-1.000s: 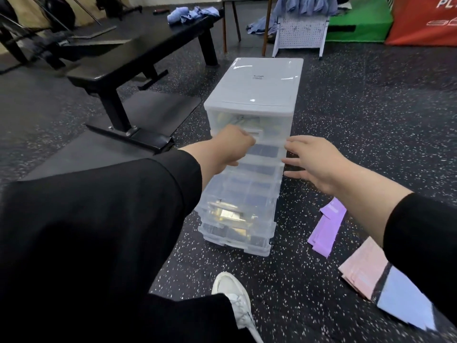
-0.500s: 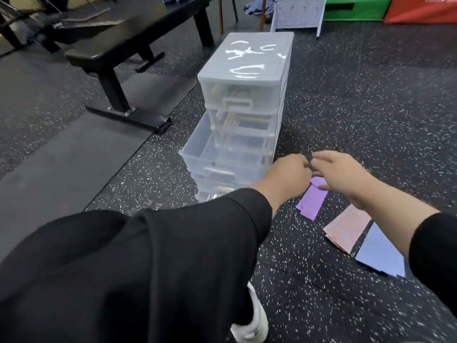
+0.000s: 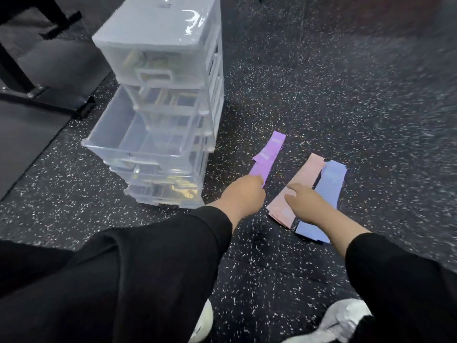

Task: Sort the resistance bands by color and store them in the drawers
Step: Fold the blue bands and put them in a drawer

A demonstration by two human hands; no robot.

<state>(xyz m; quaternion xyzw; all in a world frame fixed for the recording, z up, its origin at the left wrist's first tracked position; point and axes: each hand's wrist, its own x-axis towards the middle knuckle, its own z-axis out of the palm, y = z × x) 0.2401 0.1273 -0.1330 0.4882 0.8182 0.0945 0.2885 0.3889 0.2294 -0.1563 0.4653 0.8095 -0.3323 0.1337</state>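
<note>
Even overhead light glares on the drawer unit [image 3: 158, 33] top (floor [image 3: 371, 95] smeared by motion blur).

Glossy clear-plastic drawer unit [image 3: 158, 45]; matt speckled floor [image 3: 346, 95], seemingly rubber.

The drawer unit [image 3: 163, 100] stands on the floor [image 3: 346, 95] at far left, with one middle drawer [image 3: 138, 142] pulled out toward the near left. Three stacks of bands lie on the floor to its right: one band stack [image 3: 268, 154] nearest the unit, a second stack [image 3: 296, 186] further right, and a third stack [image 3: 324, 196] rightmost, overlapping the second. The left hand [image 3: 243, 194] is at the near end of the first stack; the right hand [image 3: 305, 201] lies over the second.
</note>
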